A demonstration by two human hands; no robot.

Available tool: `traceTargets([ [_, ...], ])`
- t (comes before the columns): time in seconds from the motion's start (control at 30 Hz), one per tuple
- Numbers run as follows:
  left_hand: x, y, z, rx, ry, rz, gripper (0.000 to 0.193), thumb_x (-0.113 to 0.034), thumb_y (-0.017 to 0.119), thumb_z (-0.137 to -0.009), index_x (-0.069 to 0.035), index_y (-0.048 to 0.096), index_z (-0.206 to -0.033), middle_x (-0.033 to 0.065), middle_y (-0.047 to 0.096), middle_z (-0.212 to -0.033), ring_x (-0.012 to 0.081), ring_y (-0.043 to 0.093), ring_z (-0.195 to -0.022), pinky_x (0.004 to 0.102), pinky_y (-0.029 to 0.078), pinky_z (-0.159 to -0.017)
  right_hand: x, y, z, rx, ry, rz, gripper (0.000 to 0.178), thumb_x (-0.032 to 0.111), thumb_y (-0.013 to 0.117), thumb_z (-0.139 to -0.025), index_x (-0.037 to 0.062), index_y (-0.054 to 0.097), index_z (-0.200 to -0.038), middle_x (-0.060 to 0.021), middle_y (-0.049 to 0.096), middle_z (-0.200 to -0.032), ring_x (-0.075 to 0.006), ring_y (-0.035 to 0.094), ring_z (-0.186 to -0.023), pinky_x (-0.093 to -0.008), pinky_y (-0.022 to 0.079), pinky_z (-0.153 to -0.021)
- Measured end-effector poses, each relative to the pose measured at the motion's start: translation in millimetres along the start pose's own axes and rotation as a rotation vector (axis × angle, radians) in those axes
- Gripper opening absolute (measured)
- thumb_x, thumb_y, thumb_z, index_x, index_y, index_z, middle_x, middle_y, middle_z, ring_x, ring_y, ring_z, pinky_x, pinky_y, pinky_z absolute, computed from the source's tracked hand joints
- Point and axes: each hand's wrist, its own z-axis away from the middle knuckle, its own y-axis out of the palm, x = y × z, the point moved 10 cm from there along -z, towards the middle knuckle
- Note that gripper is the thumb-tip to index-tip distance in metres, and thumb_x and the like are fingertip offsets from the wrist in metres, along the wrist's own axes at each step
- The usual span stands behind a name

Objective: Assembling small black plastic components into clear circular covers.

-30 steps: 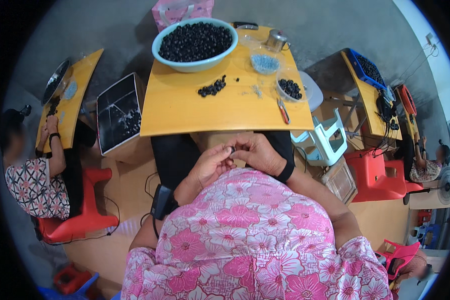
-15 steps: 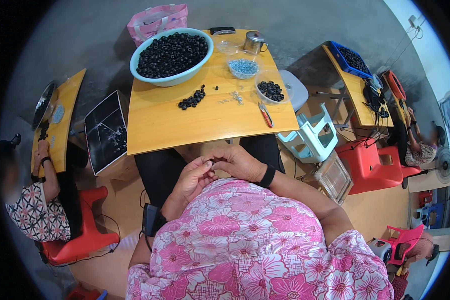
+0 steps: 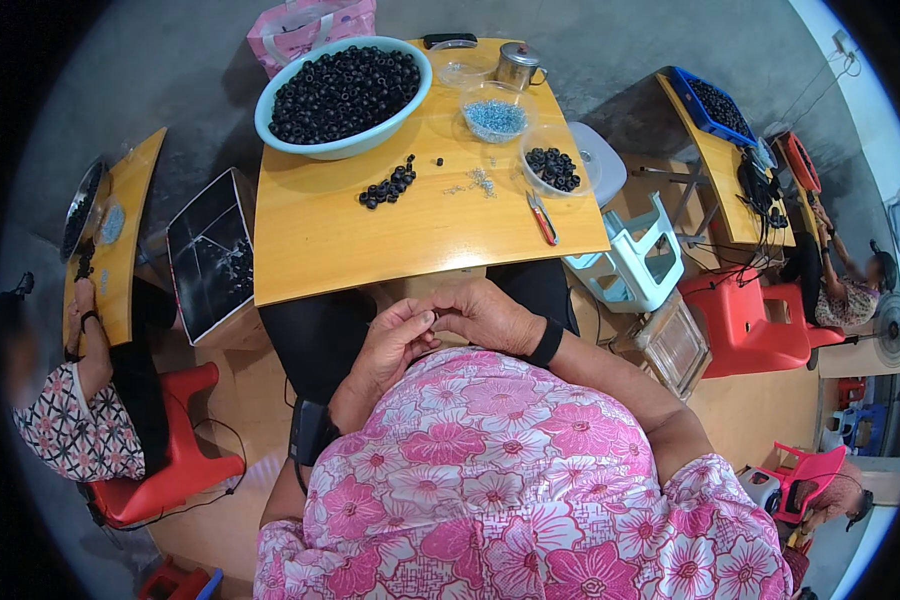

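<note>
Just past the table's front edge, over my lap, my left hand (image 3: pixel 390 345) and my right hand (image 3: pixel 485 318) meet at the fingertips. Both are closed in a pinch around something small, which the fingers almost wholly cover. On the wooden table (image 3: pixel 420 255) ahead lies a loose cluster of black ring-shaped parts (image 3: pixel 388 187), with a single black part (image 3: pixel 439 161) apart from it. Small silvery metal pieces (image 3: pixel 482 183) are scattered to its right. Red-handled snips (image 3: pixel 543 218) rest near the right edge, below a clear bowl (image 3: pixel 528 180) of black parts.
A pale blue basin (image 3: pixel 342 150) heaped with black parts fills the table's far left. Farther back are a clear tub of bluish-silver pieces (image 3: pixel 495 118) and a metal mug (image 3: pixel 517 65). A light blue stool (image 3: pixel 645 270) stands right; an open box (image 3: pixel 210 260) stands left.
The view has shifted slightly, so the table sits a little higher. My fingertips stay together; the small dark bit seen between them earlier is now more covered.
</note>
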Motion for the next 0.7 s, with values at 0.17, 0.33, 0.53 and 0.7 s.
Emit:
traceTargets([
  [0.17,1,-2,-2,0.021,-0.044,0.002,0.01,-0.015,0.064,-0.092,-0.008,0.06,-0.097,-0.0019,0.058,-0.08,0.0067,0.057,-0.071,0.0237,0.053,-0.073,3,2,-3,0.022,-0.045,0.041,0.031,0.0,0.062,-0.083,0.0049,0.063,-0.114,-0.015,0.068,-0.098,-0.0263,0.067,-0.09,-0.0326,0.052,-0.08],
  [0.33,-6,-3,-11,0.031,0.015,0.014,0.011,-0.012,0.062,-0.093,-0.006,0.06,-0.102,-0.0014,0.059,-0.082,0.0068,0.057,-0.071,0.0238,0.053,-0.073,-7,-18,-7,-0.121,-0.053,0.011,0.029,0.006,0.065,-0.081,0.0059,0.065,-0.11,-0.0145,0.067,-0.092,-0.0253,0.066,-0.083,-0.0335,0.051,-0.077],
  [0.53,-49,-5,-33,-0.058,0.192,-0.204,0.012,-0.007,0.061,-0.091,-0.004,0.06,-0.102,0.0003,0.062,-0.083,0.0079,0.058,-0.071,0.0229,0.051,-0.073,-82,-106,4,-0.575,0.165,0.108,0.018,0.009,0.067,-0.08,0.003,0.068,-0.097,-0.0135,0.064,-0.081,-0.0233,0.062,-0.069,-0.0335,0.049,-0.065],
  [0.7,-90,0,-60,-0.076,0.424,-0.477,0.012,-0.004,0.067,-0.086,0.0,0.063,-0.096,-0.0025,0.061,-0.082,0.0029,0.053,-0.073,0.0177,0.044,-0.067,-103,-141,-13,-0.658,0.269,0.298,0.02,0.011,0.066,-0.079,0.0027,0.068,-0.097,-0.0152,0.066,-0.078,-0.0294,0.064,-0.071,-0.0381,0.05,-0.067],
])
